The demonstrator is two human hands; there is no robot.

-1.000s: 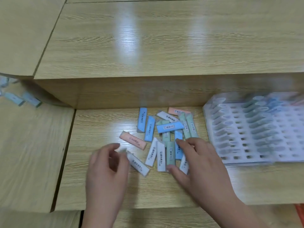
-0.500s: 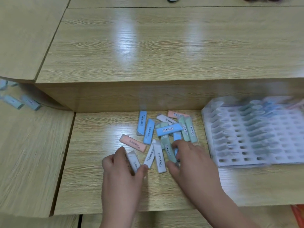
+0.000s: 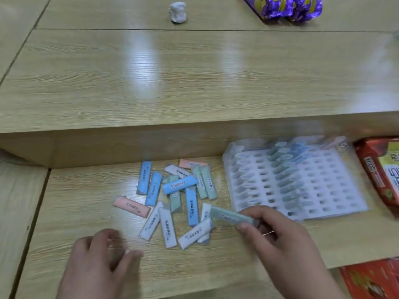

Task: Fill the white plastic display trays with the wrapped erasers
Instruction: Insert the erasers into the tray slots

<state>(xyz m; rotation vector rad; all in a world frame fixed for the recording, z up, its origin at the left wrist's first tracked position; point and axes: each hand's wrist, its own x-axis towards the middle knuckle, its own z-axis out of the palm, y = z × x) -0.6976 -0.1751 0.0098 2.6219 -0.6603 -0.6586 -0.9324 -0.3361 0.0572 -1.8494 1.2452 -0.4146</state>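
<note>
Right hand (image 3: 278, 231) pinches green eraser (image 3: 228, 215); left hand (image 3: 101, 257) relaxed.

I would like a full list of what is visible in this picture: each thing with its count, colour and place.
loose erasers: about sixteen; blue, green, white, pink; heaped on the lower desk
held eraser: one; green; above the heap's right edge
display tray: one visible; white, partly filled; right of the heap
snack packets: two; red; right of the tray and below the desk edge
wrapper: one; purple; far on the upper shelf
crumpled lump: one; white; upper shelf
left hand: blurred, near the heap; grip unclear
right hand: fingers pinch the held eraser
</note>
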